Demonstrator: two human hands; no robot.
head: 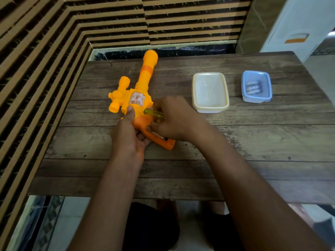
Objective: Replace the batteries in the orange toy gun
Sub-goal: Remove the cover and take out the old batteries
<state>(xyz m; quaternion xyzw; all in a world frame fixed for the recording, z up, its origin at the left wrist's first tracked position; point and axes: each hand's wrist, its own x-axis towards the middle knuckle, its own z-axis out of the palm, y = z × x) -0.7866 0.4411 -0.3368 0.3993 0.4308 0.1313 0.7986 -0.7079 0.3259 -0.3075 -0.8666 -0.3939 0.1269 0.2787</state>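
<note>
Orange toy gun [139,98] gripped by left hand [127,136]; right hand [174,120] seemingly clutching screwdriver [154,114].

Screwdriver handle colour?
Translucent yellow-green screwdriver handle, in the right hand; head view.

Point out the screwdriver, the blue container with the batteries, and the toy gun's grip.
screwdriver [154,114]: head view, on its translucent green handle.
blue container [268,84]: head view, on its right rim.
toy gun's grip [167,144]: head view, on the butt end.
</note>
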